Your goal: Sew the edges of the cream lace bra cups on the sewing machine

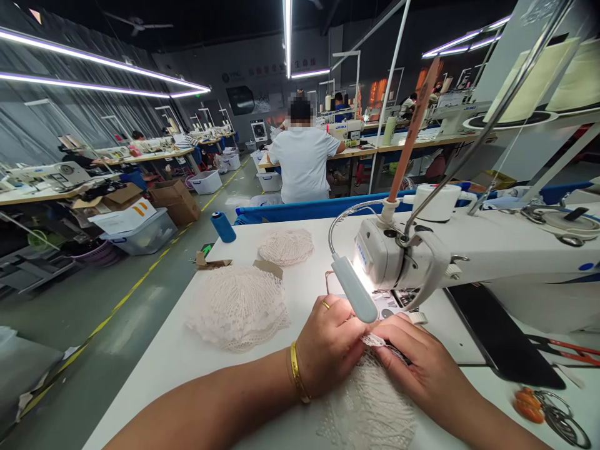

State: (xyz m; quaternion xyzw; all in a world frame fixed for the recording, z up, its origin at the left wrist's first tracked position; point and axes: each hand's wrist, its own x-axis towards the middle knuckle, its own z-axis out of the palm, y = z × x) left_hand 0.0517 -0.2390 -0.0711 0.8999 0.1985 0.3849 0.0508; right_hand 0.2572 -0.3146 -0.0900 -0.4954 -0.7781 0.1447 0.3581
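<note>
A piece of cream lace fabric [375, 400] hangs from both hands over the front of the white table, just before the sewing machine [384, 250]. My left hand [330, 340], with a ring and a gold bracelet at the wrist, pinches the lace edge. Opposite it, my right hand [417, 356] grips the same edge between thumb and fingers. The lamp head [355, 290] of the machine covers part of the left fingertips and the needle area. Two piles of similar lace, a large lace pile [239, 306] and a smaller lace pile [285, 245], lie to the left.
A blue thread spool [222, 227] stands at the table's far left corner. Right of my hands lie a black phone-like slab [504, 337], red-handled pliers or cutters [569, 350] and a bunch of keys [557, 415]. Ahead, a person in a white shirt [302, 162] sits at another machine.
</note>
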